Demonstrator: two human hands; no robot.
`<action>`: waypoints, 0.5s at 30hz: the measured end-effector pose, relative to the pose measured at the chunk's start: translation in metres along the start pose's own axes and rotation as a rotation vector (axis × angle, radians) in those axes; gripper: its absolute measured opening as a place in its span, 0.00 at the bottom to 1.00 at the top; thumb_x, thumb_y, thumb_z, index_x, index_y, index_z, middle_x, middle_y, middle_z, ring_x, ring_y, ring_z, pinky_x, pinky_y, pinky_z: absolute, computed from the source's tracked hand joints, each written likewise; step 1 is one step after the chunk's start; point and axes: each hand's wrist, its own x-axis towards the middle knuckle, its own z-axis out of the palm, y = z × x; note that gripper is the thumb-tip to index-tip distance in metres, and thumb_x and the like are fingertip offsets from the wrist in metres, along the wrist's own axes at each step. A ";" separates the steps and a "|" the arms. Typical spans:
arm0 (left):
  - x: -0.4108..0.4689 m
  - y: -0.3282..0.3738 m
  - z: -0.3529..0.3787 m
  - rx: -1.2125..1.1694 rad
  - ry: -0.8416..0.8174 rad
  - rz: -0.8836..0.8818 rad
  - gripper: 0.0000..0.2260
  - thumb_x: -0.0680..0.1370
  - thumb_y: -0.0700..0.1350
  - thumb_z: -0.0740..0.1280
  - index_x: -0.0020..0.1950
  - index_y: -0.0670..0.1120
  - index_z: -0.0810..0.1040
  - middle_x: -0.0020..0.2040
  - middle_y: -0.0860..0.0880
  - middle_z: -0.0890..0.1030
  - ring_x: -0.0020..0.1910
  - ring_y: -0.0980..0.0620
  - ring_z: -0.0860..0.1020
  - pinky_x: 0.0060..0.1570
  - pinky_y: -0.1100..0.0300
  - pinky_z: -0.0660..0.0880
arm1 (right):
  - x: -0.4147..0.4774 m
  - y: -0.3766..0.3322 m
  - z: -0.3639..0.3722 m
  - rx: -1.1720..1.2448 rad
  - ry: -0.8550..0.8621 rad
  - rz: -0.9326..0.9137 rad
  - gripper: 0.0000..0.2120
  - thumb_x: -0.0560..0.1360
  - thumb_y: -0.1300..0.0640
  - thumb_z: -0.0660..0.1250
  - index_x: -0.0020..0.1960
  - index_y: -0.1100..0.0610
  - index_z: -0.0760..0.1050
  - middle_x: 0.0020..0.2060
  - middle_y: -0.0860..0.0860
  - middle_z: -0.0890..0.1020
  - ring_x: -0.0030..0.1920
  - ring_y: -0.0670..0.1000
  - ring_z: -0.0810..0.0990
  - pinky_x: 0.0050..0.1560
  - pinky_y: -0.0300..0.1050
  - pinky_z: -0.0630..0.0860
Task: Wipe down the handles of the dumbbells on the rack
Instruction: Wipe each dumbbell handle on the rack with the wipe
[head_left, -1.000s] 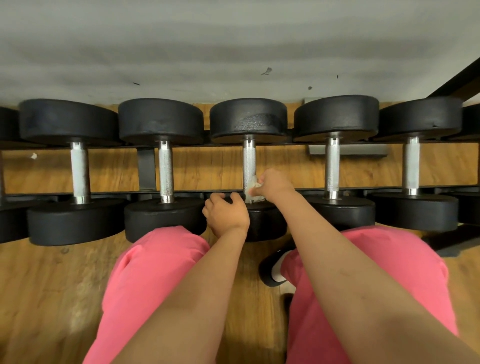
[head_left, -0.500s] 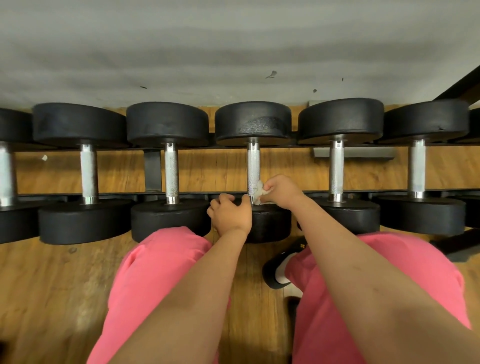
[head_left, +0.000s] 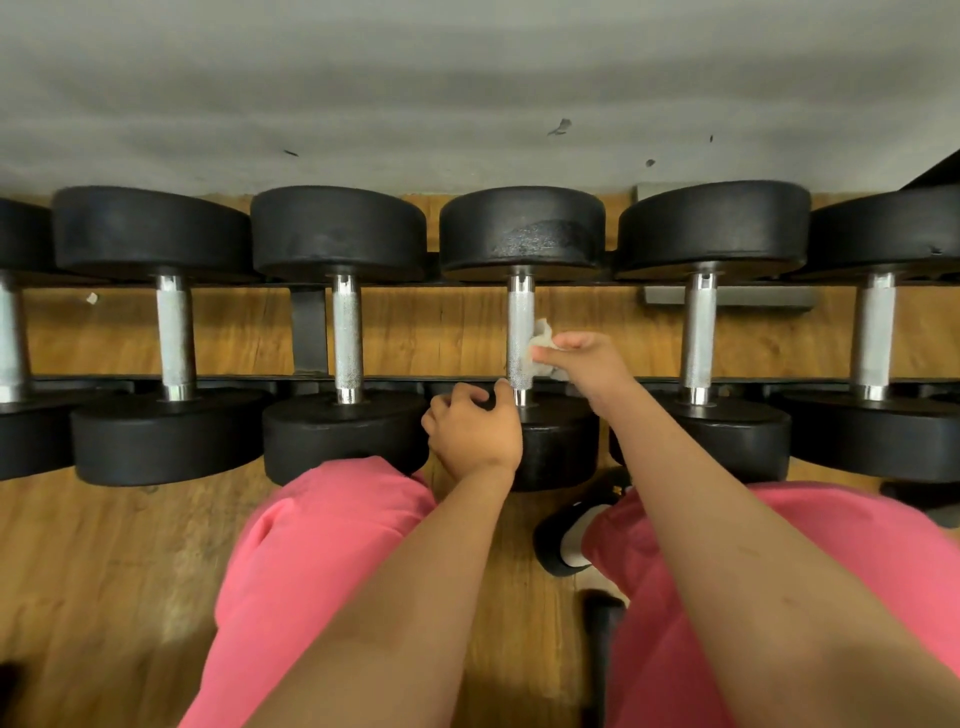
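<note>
Knees in pink, lower frame, set close to rack for reach. L hand, mid-frame, fingers curled over near head of centre dumbbell, prob. to stop it rolling. R hand, just beyond, pinches white wipe against right side of knurled handle, approx. mid-length. Adjacent dumbbells untouched; grey wall at top.

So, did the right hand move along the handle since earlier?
Yes. The right hand carried the cloth up the handle, from its near end toward the middle.
</note>
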 end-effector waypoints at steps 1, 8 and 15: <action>0.000 0.000 0.000 -0.002 0.003 0.002 0.15 0.78 0.58 0.64 0.52 0.48 0.79 0.61 0.45 0.75 0.64 0.45 0.68 0.62 0.50 0.68 | 0.002 -0.003 0.003 0.058 0.016 -0.007 0.19 0.72 0.58 0.75 0.61 0.60 0.76 0.56 0.51 0.80 0.44 0.42 0.78 0.37 0.30 0.71; -0.001 0.001 0.000 -0.015 0.011 0.004 0.12 0.78 0.57 0.64 0.48 0.49 0.78 0.61 0.46 0.75 0.64 0.46 0.68 0.62 0.52 0.66 | 0.019 -0.041 0.027 0.393 0.187 -0.014 0.10 0.71 0.62 0.75 0.44 0.54 0.74 0.51 0.53 0.81 0.56 0.54 0.81 0.61 0.49 0.77; -0.001 0.002 -0.004 -0.010 -0.017 -0.005 0.09 0.78 0.57 0.64 0.45 0.52 0.74 0.62 0.46 0.74 0.65 0.46 0.67 0.64 0.50 0.67 | 0.020 -0.042 0.024 0.312 0.162 -0.067 0.10 0.71 0.59 0.75 0.45 0.53 0.73 0.51 0.53 0.80 0.55 0.54 0.81 0.57 0.47 0.79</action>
